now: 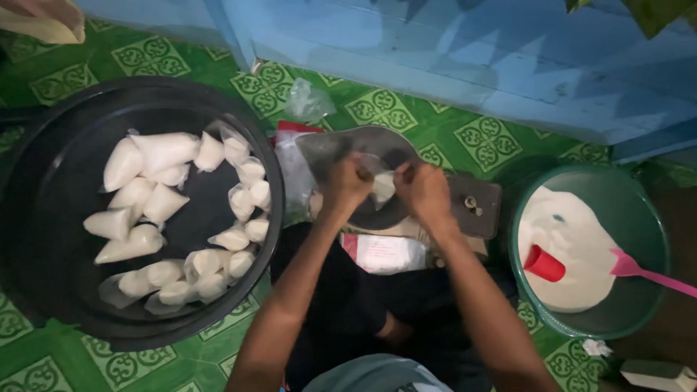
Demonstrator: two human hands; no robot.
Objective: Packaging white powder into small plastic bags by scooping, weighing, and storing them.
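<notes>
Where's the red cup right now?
In the head view, the red cup lies on its side on the white powder in the green basin, at the person's right, just left of the pink scoop.

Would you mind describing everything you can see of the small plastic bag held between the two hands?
The small plastic bag is clear and thin, holding white powder that fills its lower part. The left hand and the right hand pinch it from either side, so only its middle shows between them. It hangs over a grey scale pan, and whether it touches the pan cannot be told. It looks much like the filled bags piled in the black basin to the left.
</notes>
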